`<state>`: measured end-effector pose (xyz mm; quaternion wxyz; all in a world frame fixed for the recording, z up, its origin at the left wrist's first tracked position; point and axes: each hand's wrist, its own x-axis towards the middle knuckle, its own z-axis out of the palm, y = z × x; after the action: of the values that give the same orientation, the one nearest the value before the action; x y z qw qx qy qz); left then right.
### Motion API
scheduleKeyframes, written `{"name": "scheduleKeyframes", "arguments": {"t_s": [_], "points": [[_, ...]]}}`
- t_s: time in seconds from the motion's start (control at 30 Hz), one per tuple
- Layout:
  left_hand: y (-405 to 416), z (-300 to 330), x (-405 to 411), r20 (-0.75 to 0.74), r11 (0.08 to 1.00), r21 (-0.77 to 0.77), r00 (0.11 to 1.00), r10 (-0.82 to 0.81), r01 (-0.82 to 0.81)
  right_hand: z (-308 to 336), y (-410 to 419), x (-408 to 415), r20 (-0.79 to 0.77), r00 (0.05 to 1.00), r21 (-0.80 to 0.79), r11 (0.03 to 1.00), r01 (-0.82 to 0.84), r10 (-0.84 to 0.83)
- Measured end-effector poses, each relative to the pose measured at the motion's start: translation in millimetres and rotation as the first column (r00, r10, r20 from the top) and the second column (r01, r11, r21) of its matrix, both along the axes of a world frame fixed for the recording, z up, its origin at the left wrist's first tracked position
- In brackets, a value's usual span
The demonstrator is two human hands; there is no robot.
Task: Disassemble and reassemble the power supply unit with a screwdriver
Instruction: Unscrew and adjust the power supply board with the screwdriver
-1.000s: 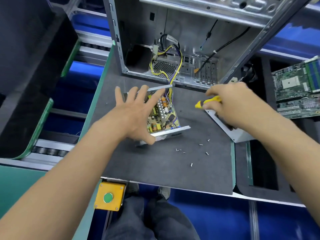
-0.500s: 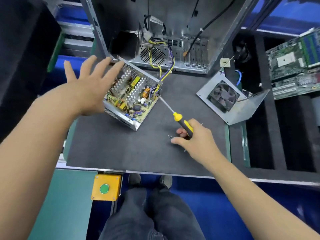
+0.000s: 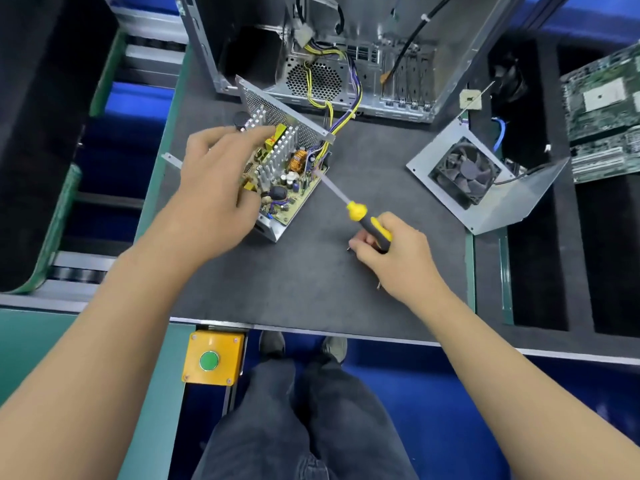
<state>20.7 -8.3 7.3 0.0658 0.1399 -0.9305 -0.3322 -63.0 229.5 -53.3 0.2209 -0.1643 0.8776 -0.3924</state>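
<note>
The right hand (image 3: 398,252) grips the screwdriver (image 3: 360,216) handle, as before, its tip now at the open power supply unit (image 3: 287,168) on the mat (image 3: 294,282). The left hand (image 3: 216,181), earlier spread beside the casing, now lies over it, fingers curled.

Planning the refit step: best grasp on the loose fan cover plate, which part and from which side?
Likely the raised bent flap of the fan cover plate, taken from the right. It stands up off the mat, so fingers can close over its free edge, while the flat part lies flush and carries the fan. Mind the black cable running off the fan near the fold.
</note>
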Motion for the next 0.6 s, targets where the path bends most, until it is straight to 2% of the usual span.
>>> {"name": "scheduleKeyframes", "arguments": {"t_s": [0.07, 0.17, 0.27, 0.33, 0.4, 0.53, 0.6], "points": [[3.7, -4.5, 2.6, -0.11, 0.999, -0.007, 0.993, 0.047, -0.048, 8.1, 1.8, -2.0, 0.133, 0.985, -0.147, 0.981, 0.127, -0.108], [19.2, -5.8, 4.2, -0.332, 0.993, -0.083, 0.942, 0.046, -0.078, 20.5, 2.3, -3.9, 0.37, 0.914, -0.339, 0.893, 0.297, -0.164], [50.8, -10.8, 3.1, -0.406, 0.998, -0.021, 0.912, -0.056, 0.052, 29.0, 0.0, -3.8, 0.559, 0.821, -0.464, 0.776, 0.427, -0.118], [73.4, -16.2, 0.2, -0.383, 0.99, 0.108, 0.923, -0.042, 0.09, 34.0, -1.4, -3.0, 0.575, 0.814, -0.499, 0.751, 0.432, -0.086], [88.1, -21.8, -3.6, -0.38, 0.973, 0.218, 0.925, 0.018, 0.07, 38.7, -2.1, -1.6, 0.535, 0.842, -0.512, 0.766, 0.39, -0.071], [95.4, -28.6, -11.1, -0.444, 0.956, 0.287, 0.893, 0.078, 0.059, 49.0, -1.4, 0.4, 0.484, 0.867, -0.479, 0.793, 0.376, -0.118], [96.8, -30.1, -11.9, -0.412, 0.921, 0.388, 0.901, 0.135, 0.04, 53.8, -0.3, 1.3, 0.457, 0.88, -0.47, 0.805, 0.362, -0.129]]}}
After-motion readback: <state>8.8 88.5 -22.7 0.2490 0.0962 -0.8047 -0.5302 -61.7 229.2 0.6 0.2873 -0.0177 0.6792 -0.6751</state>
